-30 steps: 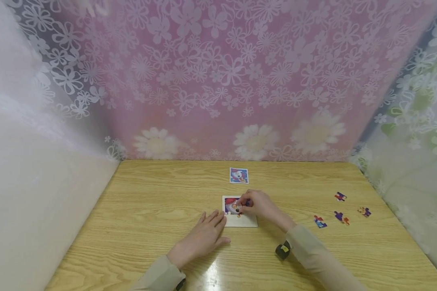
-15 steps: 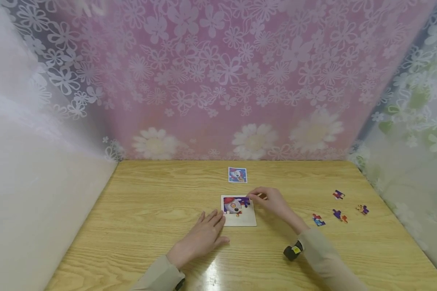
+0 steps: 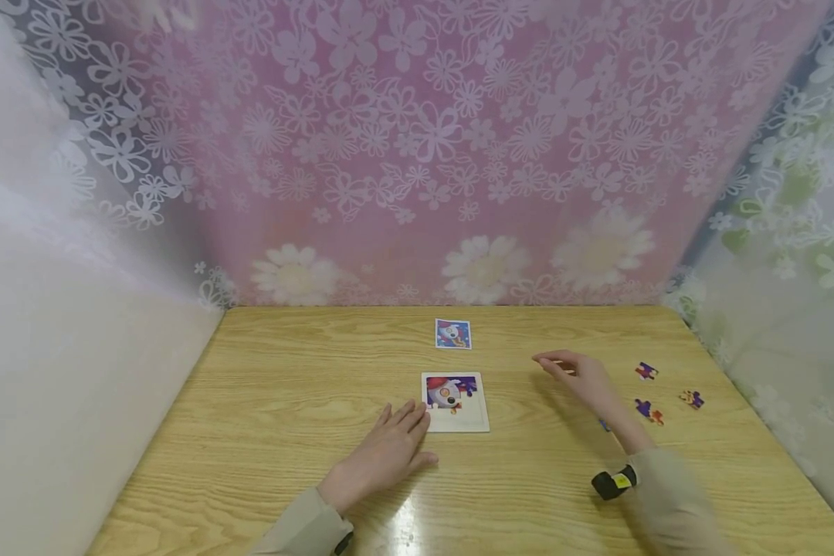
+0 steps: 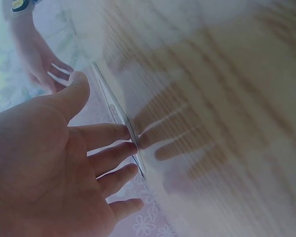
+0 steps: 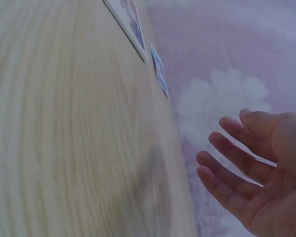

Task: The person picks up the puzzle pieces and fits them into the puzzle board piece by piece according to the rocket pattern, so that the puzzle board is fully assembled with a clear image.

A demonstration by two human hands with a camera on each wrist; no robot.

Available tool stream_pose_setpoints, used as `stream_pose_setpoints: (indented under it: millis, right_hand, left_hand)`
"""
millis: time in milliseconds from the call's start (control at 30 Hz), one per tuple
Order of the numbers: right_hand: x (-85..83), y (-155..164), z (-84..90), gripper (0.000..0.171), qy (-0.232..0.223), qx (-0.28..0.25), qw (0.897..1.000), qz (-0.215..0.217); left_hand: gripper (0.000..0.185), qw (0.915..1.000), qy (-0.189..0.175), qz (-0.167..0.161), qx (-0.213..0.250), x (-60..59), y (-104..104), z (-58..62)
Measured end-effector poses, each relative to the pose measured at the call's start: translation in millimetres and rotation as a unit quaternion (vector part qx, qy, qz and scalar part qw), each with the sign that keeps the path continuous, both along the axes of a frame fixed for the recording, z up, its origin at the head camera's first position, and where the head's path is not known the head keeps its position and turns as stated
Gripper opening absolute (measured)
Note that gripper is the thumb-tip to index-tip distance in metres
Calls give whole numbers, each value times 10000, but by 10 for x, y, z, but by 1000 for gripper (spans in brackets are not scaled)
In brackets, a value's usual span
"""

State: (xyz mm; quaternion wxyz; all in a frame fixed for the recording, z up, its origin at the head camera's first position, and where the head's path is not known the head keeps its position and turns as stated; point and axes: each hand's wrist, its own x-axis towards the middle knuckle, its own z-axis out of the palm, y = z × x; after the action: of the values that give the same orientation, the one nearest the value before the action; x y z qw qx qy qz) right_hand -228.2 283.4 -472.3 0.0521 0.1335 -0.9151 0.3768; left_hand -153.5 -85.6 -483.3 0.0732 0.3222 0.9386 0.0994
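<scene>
Grained wooden table [image 3: 285,401] under square puzzle board [image 3: 467,421]

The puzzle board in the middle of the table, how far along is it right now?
Done: the top part of the puzzle board is filled with picture pieces; its lower part is bare.
In hand: the left hand rests flat against the board's left edge; the right hand, empty, is over the table beside the loose pieces.
Left: at least four loose pieces lie at the right, one mostly hidden behind the right forearm. The reference card lies beyond the board.
</scene>
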Motion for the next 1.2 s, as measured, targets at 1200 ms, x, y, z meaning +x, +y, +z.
stream_pose_setpoints:
  millis: [1200]
  right_hand:
    - [-234, 1633, -87, 45, -1009, 1762, 9736, -1039]
  left_hand:
    - [69, 9999, 121, 41, -94, -15, 11, -23]
